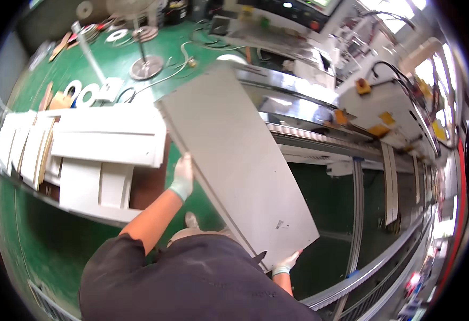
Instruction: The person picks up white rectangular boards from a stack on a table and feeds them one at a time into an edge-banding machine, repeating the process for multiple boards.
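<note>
A long pale grey-white panel [234, 155] slants across the middle in front of me, with a small label near its near end. My left hand [183, 174], in a light glove, grips the panel's left long edge about halfway along, and the panel partly hides its fingers. My right hand [288, 262], gloved too, holds the near end close to its right corner, thumb on the top face and the other fingers mostly out of sight beneath. The panel's far end lies near a machine's metal rails.
On my left, white boards [109, 139] are stacked on a low support. A machine with metal rails [320, 136] and a white control housing [389, 112] stands right. Rollers of tape [87, 96], a fan base [146, 68] and a hose [183, 61] are on the green floor.
</note>
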